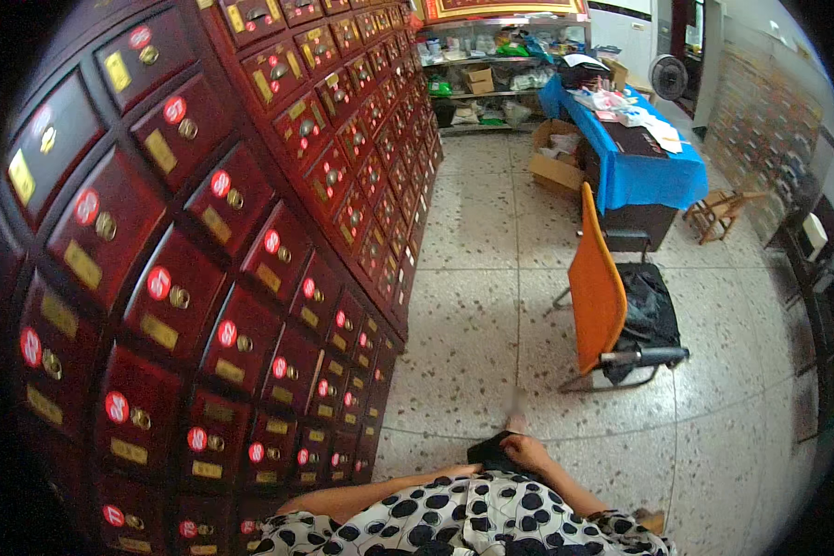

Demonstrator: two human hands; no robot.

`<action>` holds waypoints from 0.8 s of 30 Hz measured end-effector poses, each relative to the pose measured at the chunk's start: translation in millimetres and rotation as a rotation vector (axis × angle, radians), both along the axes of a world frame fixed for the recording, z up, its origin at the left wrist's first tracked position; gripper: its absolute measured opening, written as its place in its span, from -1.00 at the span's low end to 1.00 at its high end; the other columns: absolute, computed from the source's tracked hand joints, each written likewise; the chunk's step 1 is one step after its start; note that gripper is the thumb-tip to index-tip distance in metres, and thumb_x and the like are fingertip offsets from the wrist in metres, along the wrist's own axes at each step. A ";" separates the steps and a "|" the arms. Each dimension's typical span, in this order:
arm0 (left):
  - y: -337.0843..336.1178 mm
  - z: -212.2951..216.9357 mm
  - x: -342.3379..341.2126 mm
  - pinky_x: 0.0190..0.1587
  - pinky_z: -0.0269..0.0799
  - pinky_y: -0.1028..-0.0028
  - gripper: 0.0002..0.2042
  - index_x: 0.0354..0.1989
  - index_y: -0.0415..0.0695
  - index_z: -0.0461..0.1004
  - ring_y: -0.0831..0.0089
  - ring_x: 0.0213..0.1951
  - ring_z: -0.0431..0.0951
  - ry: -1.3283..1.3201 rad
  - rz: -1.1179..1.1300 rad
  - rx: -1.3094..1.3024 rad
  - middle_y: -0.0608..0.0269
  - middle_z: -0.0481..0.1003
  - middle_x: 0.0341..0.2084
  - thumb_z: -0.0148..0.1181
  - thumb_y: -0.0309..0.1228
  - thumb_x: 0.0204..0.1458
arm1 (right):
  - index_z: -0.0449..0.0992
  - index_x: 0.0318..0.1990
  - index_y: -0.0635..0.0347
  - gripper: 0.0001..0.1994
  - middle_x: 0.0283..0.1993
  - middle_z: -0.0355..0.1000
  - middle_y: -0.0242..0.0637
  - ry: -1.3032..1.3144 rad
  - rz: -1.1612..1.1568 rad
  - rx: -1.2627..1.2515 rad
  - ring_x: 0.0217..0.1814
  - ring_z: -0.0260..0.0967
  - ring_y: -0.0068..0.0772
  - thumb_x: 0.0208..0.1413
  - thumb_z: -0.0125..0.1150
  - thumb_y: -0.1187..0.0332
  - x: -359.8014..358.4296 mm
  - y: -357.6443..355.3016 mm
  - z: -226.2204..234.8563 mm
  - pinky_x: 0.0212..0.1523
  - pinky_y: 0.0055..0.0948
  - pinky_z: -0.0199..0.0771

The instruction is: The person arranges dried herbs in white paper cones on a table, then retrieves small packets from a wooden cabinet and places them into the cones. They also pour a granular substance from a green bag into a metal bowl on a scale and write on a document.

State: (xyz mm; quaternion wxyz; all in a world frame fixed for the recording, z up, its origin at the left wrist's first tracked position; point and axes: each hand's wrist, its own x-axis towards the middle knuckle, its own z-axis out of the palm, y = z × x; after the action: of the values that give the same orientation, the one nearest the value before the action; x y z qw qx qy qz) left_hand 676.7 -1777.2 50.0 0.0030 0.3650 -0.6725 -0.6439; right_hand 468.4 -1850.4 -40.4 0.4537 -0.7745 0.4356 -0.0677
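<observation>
A plain, matte black item [489, 451] (its kind is unclear) shows just beyond the spotted shirt [473, 510], its visible part longer sideways, the upper edge slanting up rightward; I can't tell its front. The right hand [526, 452] bends against its right side, the left hand [463, 471] lies near its lower left, and neither grip can be made out.

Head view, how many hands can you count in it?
2: the right hand low near the centre, against a black item, and the left hand just left of it, along the shirt, its fingers partly hidden.
</observation>
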 end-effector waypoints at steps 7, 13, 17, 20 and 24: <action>-139.2 9.6 40.7 -0.27 0.30 0.51 -0.72 -0.18 -0.16 0.39 0.49 -0.30 0.40 0.115 0.378 0.149 0.31 0.43 -0.35 -0.08 -0.23 0.09 | 0.48 -0.26 0.11 -0.78 -0.35 0.44 -0.08 -0.004 0.108 -0.180 -0.28 0.39 -0.06 -0.08 0.00 0.34 59.8 -222.7 57.0 -0.24 -0.25 0.39; -265.0 -8.3 85.9 -0.26 0.29 0.56 -0.71 -0.17 -0.15 0.38 0.56 -0.31 0.39 0.225 0.642 0.252 0.35 0.42 -0.35 -0.08 -0.21 0.10 | 0.45 -0.19 0.12 -0.75 -0.30 0.44 -0.08 -0.133 0.186 -0.103 -0.26 0.39 -0.06 -0.05 0.00 0.33 135.9 -355.1 48.1 -0.23 -0.23 0.39; -371.7 -20.7 126.2 -0.26 0.28 0.59 -0.71 -0.16 -0.15 0.38 0.60 -0.31 0.37 0.230 0.706 0.259 0.38 0.42 -0.35 -0.08 -0.19 0.11 | 0.46 -0.18 0.10 -0.75 -0.26 0.44 -0.11 0.010 0.237 -0.067 -0.24 0.39 -0.06 -0.04 0.00 0.30 170.7 -416.7 2.4 -0.21 -0.25 0.39; -454.0 -5.6 164.8 -0.26 0.27 0.61 -0.70 -0.16 -0.14 0.38 0.63 -0.32 0.37 0.169 0.689 0.190 0.40 0.41 -0.35 -0.08 -0.18 0.12 | 0.47 -0.21 0.09 -0.76 -0.22 0.41 -0.06 0.049 0.258 -0.042 -0.21 0.38 -0.06 -0.06 0.02 0.30 191.6 -470.8 3.0 -0.20 -0.24 0.39; -539.4 -5.9 203.2 -0.21 0.28 0.57 -0.80 -0.18 -0.12 0.40 0.55 -0.30 0.40 0.206 0.406 -0.043 0.35 0.42 -0.30 -0.06 -0.45 0.02 | 0.48 -0.21 0.11 -0.75 -0.28 0.42 -0.05 0.036 0.126 -0.092 -0.28 0.40 -0.08 -0.08 0.03 0.32 219.2 -542.5 15.7 -0.26 -0.24 0.39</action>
State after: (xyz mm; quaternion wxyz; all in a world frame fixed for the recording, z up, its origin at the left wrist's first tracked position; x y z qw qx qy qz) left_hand 879.9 -2316.5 44.1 0.2091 0.4250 -0.5949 -0.6494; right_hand 687.6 -2393.0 -24.7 0.4130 -0.8215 0.3905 -0.0450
